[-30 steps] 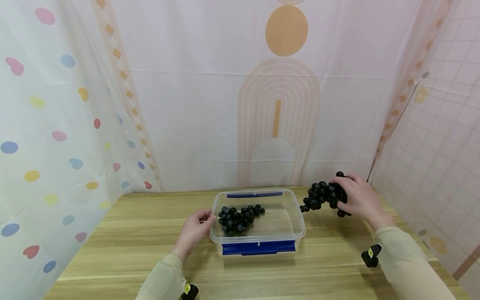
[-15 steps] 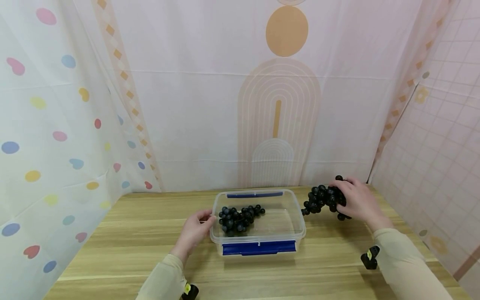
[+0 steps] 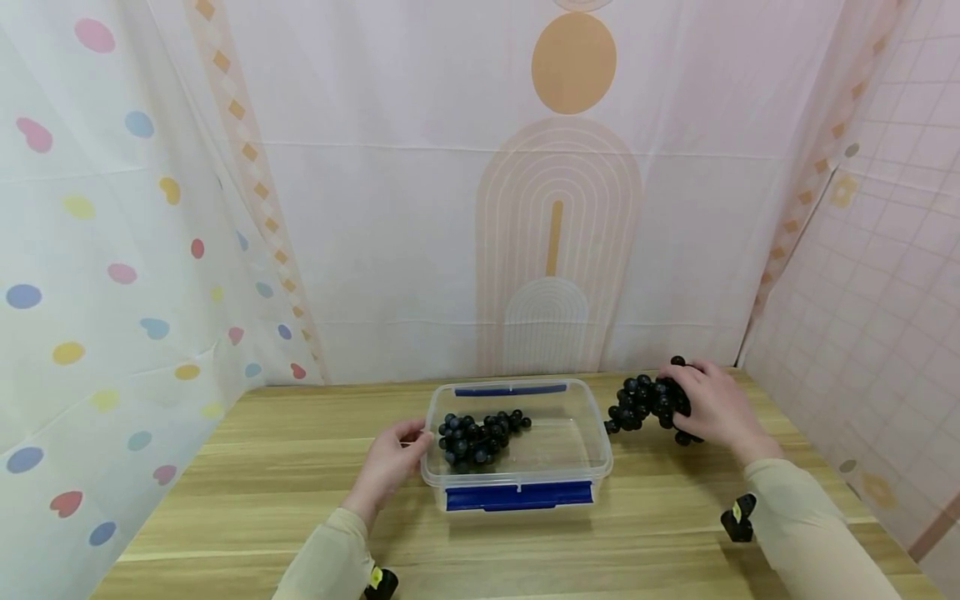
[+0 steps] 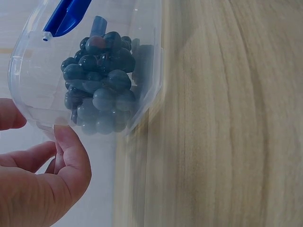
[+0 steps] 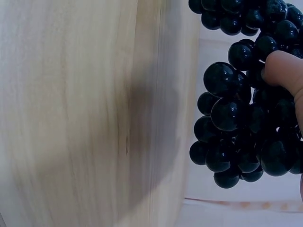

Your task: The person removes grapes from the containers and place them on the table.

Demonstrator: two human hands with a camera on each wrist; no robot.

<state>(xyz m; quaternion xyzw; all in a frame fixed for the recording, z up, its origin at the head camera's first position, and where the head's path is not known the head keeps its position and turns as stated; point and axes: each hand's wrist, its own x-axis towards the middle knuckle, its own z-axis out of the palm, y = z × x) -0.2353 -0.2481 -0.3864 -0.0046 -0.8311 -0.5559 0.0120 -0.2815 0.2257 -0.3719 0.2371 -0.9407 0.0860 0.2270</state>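
In the head view, a clear plastic food container (image 3: pixel 577 450) with blue clips stands on the table, its top uncovered. One bunch of black grapes (image 3: pixel 472 442) lies inside it, toward the left. My left hand (image 3: pixel 392 462) pinches the container's left rim; in the left wrist view the thumb (image 4: pixel 71 151) presses at its edge. To the container's right, my right hand (image 3: pixel 716 407) grips a second bunch of black grapes (image 3: pixel 637 402) from above. The right wrist view shows that bunch (image 5: pixel 232 118) hanging a little off the tabletop, the thumb on it.
The wooden table (image 3: pixel 285 483) extends on both sides of the container and in front of it. Behind stands a patterned cloth backdrop (image 3: pixel 405 267), with side cloths at left and right. Each wrist wears a small black camera (image 3: pixel 738 518).
My right hand has lowered slightly with its bunch of grapes, whose thin end has shifted a little to the right. The left hand and the container have stayed in place.
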